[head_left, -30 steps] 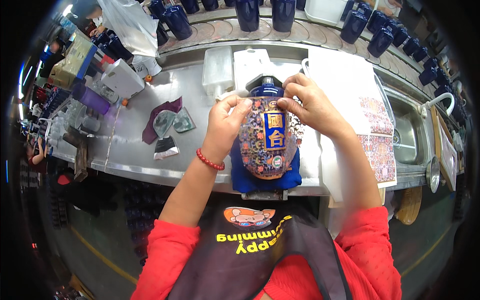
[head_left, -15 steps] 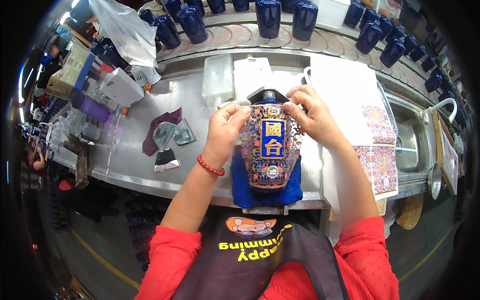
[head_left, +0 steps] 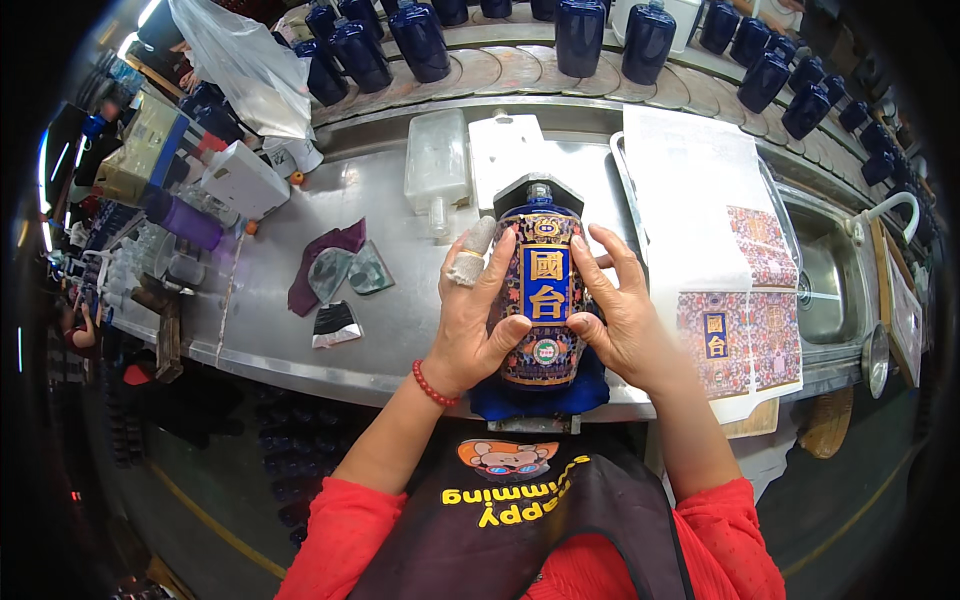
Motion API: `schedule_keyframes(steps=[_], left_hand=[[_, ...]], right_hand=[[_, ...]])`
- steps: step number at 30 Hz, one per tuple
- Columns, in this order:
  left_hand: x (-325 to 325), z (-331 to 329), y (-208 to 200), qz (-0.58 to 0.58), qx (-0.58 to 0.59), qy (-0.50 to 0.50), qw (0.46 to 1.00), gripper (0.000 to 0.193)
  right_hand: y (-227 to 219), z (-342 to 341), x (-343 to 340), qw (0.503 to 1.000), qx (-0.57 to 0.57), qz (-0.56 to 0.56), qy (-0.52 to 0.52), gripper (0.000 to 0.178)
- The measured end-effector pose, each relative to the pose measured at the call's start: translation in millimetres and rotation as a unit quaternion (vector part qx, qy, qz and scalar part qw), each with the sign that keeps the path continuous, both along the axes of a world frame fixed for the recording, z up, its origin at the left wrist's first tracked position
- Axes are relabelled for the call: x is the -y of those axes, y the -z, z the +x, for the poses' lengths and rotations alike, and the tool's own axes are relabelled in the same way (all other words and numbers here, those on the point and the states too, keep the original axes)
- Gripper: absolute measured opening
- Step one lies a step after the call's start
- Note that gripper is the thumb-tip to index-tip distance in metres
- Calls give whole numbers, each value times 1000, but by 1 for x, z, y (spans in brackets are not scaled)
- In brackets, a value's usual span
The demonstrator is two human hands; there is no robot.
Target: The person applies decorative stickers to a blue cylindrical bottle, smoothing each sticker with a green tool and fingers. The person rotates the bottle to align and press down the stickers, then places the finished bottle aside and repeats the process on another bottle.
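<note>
Spreads left hand (head_left: 465,325) and right hand (head_left: 630,325) loosely along either side of a patterned dark-blue bottle (head_left: 541,345), resting both thumbs on its front. Wears whitish finger covering (head_left: 465,268) on the left. Shows blue cloth (head_left: 540,403) between the wrists, dark scraps (head_left: 318,260) left of the hands on the counter (head_left: 270,310), printed sheets (head_left: 775,330) to their right, blue bottles (head_left: 580,40) beyond.

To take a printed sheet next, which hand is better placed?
Probably the right hand: it touches the patterned blue bottle on the side toward the printed sheets. The left hand is farther, on the bottle's other side.
</note>
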State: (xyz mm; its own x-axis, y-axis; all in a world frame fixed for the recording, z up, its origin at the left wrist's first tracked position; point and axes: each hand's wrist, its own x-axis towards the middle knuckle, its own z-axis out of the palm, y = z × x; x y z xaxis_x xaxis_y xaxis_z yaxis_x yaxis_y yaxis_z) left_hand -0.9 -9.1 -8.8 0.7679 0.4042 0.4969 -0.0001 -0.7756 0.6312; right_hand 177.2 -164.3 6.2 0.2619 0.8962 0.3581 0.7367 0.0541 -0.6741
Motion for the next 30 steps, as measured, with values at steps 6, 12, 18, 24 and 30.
schedule_keyframes(steps=[6,12,18,24,30], left_hand=[[-4,-3,5,-40,-4,16,999,88],[-4,-3,11,-100,23,44,994,93],[-10,-3,10,-75,31,61,995,96],[-17,-7,17,-96,5,99,990,105],[-22,-10,16,-56,-12,116,992,111]], right_hand=[[-1,3,-1,1000,-21,-1,-16,75],[7,5,-2,997,-62,8,-36,78],[7,8,2,998,-39,0,-40,80],[18,10,9,995,-77,-9,-66,96],[22,7,12,995,-72,-31,-69,105]])
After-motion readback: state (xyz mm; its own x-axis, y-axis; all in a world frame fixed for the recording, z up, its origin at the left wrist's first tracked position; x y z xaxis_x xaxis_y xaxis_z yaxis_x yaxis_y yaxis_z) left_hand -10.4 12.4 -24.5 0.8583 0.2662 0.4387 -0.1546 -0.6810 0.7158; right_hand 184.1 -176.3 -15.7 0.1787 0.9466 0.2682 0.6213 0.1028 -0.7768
